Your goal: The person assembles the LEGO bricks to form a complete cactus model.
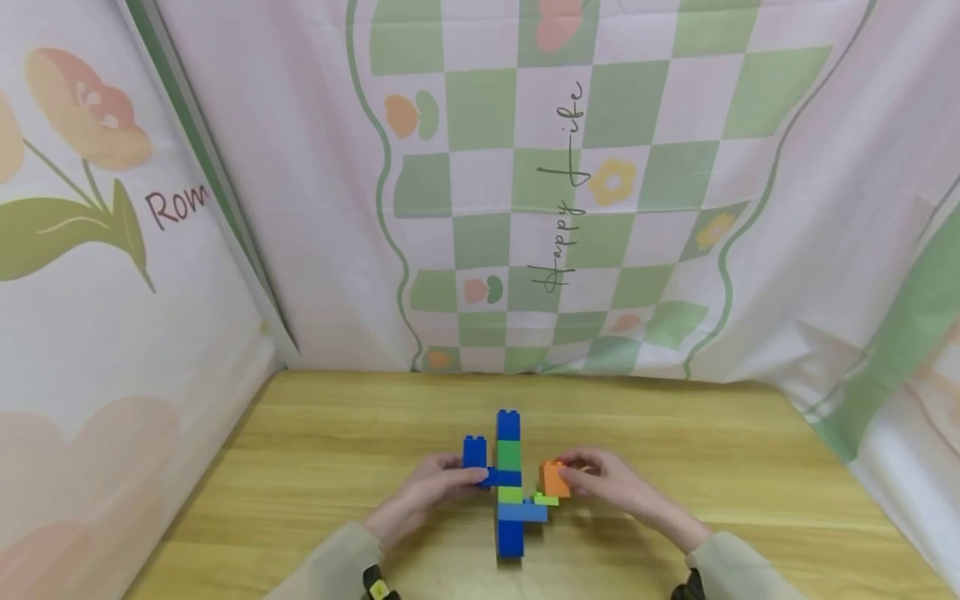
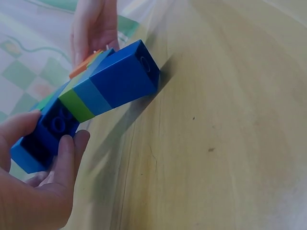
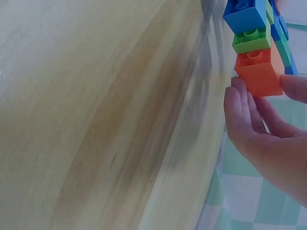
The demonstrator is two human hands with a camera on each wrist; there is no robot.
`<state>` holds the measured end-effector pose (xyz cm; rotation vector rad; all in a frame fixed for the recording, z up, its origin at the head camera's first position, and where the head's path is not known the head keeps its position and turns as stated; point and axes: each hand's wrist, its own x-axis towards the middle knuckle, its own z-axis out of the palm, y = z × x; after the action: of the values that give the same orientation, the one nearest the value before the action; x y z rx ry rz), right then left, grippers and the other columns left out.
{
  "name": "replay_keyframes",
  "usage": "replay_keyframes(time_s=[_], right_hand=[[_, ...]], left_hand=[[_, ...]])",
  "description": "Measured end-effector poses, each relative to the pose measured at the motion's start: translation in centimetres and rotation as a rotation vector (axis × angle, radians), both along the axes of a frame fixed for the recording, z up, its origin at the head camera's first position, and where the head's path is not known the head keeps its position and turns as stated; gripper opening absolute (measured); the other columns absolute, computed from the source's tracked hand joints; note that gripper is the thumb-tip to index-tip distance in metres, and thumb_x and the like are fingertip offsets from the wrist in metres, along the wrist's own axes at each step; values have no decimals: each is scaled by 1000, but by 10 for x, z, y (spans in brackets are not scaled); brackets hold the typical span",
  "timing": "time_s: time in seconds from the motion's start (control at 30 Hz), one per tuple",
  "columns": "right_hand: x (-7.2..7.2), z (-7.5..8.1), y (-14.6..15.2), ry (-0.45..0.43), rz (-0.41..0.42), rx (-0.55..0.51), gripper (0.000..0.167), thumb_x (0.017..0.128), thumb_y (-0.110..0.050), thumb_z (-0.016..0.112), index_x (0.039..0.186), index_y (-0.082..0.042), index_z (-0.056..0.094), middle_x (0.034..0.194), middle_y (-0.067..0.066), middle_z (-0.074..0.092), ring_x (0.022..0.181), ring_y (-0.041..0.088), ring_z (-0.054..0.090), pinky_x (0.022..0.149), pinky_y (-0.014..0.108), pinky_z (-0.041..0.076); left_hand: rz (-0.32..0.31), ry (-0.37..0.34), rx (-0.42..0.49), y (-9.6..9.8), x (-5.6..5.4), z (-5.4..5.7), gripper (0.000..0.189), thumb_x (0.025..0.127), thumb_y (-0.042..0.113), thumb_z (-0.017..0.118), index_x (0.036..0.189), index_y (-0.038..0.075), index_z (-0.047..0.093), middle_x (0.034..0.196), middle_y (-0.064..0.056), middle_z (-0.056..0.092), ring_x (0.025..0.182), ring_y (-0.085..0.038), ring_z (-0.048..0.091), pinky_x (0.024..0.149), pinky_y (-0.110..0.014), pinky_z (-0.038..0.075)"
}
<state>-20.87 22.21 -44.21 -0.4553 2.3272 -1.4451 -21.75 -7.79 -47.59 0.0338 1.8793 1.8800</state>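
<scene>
A toy-brick build (image 1: 510, 454) stands as a column, with dark blue, green, lime and light blue bricks stacked in it. My left hand (image 1: 442, 483) grips its left side arm, where an upright blue brick (image 1: 474, 452) sits; the thumb lies along the arm's front. In the left wrist view the fingers (image 2: 64, 163) curl about the arm's hollow underside. On the right, my right hand (image 1: 603, 477) pinches an orange brick (image 1: 555, 479) between thumb and fingers. The orange brick meets a small lime brick (image 3: 252, 39), which sits on the outer end of the light blue brick (image 1: 532, 512).
The wooden table (image 1: 337, 433) spreads under and around both hands. Behind it hangs a curtain (image 1: 480, 183) with green checks, and a flowered cloth (image 1: 82, 333) closes the left side. More draped fabric (image 1: 900, 358) stands at the right.
</scene>
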Motion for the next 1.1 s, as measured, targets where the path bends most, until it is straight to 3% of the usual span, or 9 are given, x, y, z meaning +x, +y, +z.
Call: replay_keyframes(time_s=[0.37, 0.57, 0.9, 1.1], right_hand=[[-1, -5, -1, -15, -28, 37, 45, 98, -24, 60, 126, 11, 56, 117, 22, 65, 97, 19, 66, 78, 27, 61], [0, -7, 0, -41, -29, 46, 46, 98, -25, 59, 126, 11, 55, 115, 21, 66, 96, 20, 66, 78, 32, 62], [-2, -15, -1, -62, -33, 38, 42, 98, -22, 59, 124, 11, 57, 112, 19, 68, 91, 18, 66, 71, 28, 60], [-1, -18, -2, -69, -43, 36, 39, 97, -18, 61, 122, 12, 57, 115, 24, 65, 95, 21, 67, 75, 31, 62]], left_hand=[[39, -38, 16, 5, 0, -4, 57, 87, 20, 77, 129, -11, 55, 118, -20, 70, 108, -25, 71, 97, -34, 57], [46, -64, 0, 7, -1, -4, 62, 87, 18, 76, 133, -14, 50, 122, -24, 68, 110, -29, 70, 96, -34, 58], [44, -71, 25, 7, -1, -8, 46, 88, 16, 74, 124, -10, 59, 114, -20, 72, 105, -26, 72, 93, -32, 59], [38, -73, 42, 7, 0, -12, 43, 89, 15, 73, 121, -10, 61, 110, -19, 73, 99, -25, 73, 91, -31, 60]])
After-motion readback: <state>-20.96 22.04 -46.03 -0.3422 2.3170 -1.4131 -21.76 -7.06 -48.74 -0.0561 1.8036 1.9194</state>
